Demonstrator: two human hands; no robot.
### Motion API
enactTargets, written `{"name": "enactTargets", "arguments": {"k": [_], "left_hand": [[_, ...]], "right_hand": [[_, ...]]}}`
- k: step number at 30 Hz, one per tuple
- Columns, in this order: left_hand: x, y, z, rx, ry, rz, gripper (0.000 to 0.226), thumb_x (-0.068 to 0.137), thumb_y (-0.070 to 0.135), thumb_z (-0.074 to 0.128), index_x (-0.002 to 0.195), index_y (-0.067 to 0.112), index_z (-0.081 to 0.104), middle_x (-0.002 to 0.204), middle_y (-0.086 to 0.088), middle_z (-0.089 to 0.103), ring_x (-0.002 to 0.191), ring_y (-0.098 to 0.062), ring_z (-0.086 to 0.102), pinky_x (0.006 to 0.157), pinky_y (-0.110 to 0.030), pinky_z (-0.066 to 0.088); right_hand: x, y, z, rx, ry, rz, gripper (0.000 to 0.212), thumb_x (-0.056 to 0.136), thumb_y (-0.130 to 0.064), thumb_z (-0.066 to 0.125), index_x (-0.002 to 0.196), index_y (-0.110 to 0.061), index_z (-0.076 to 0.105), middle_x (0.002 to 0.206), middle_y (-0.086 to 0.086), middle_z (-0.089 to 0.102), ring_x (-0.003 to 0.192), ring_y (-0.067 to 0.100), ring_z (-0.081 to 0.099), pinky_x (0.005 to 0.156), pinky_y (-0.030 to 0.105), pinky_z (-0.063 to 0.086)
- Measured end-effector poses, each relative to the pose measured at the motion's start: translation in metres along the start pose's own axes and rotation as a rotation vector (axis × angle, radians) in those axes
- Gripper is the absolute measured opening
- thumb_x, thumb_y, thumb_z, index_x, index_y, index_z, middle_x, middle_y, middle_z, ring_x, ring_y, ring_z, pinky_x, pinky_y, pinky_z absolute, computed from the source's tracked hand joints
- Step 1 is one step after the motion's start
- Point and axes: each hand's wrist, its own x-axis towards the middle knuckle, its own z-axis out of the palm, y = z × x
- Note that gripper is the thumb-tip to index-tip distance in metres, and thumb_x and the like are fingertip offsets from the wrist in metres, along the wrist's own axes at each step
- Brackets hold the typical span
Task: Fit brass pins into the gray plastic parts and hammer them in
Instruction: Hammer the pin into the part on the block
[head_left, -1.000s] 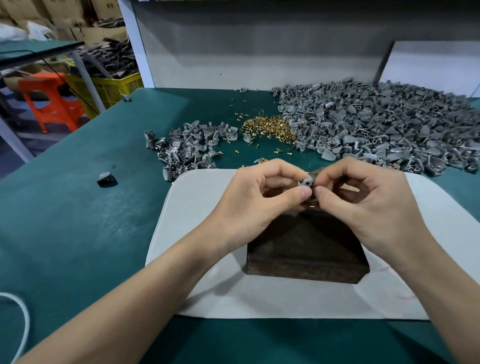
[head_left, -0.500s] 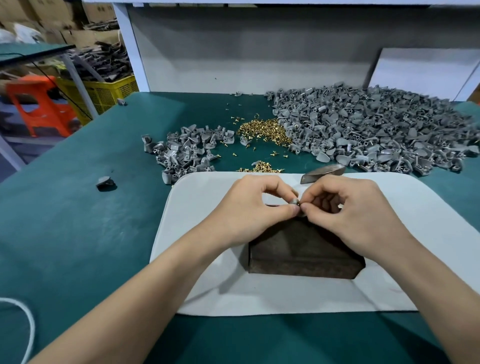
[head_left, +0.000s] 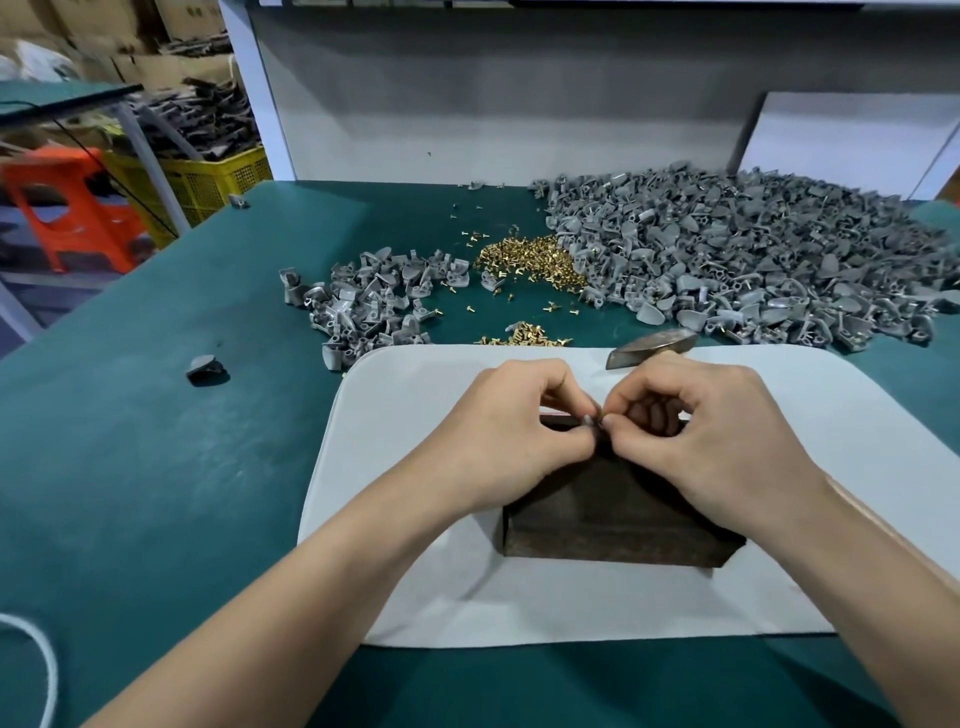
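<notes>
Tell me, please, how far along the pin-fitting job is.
Done: possibly the smaller pile on the left, though I cannot see pins in it. In hand: the left hand and right hand pinch one gray part above the dark block; the hammer head shows beyond them. Left: the large pile, plenty of brass pins.

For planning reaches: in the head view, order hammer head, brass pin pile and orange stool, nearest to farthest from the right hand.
1. hammer head, just behind right hand.
2. brass pin pile, farther back-left.
3. orange stool, far left, beyond table.
</notes>
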Motion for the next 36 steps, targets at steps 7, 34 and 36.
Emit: {"name": "enactTargets", "arguments": {"k": [7,34,36], "left_hand": [[0.000,0.000,-0.001,-0.044,-0.007,-0.025,0.020,0.078,0.001,0.069,0.070,0.017,0.061,0.082,0.004,0.070,0.083,-0.007,0.066,0.081,-0.021,0.052],[-0.009,-0.007,0.003,-0.123,0.043,0.024,0.010,0.081,0.002,0.069,0.078,0.011,0.065,0.096,-0.001,0.073,0.091,-0.007,0.066,0.086,-0.017,0.049],[-0.011,-0.010,0.005,-0.172,0.061,0.025,0.017,0.083,0.001,0.067,0.075,0.016,0.064,0.096,0.004,0.071,0.089,-0.002,0.065,0.083,-0.015,0.048]], "right_hand": [[0.001,0.001,0.001,0.036,0.005,0.044,0.013,0.066,-0.020,0.069,0.058,-0.028,0.063,0.065,-0.011,0.061,0.061,0.010,0.054,0.056,0.019,0.042],[0.003,0.028,-0.038,0.091,0.207,0.442,0.010,0.081,-0.023,0.071,0.078,-0.028,0.064,0.079,-0.003,0.069,0.066,0.007,0.063,0.062,0.022,0.052],[0.003,0.047,-0.034,-0.137,0.022,0.625,0.019,0.079,-0.031,0.074,0.088,-0.019,0.063,0.085,0.006,0.069,0.071,0.022,0.064,0.068,0.036,0.055]]}}
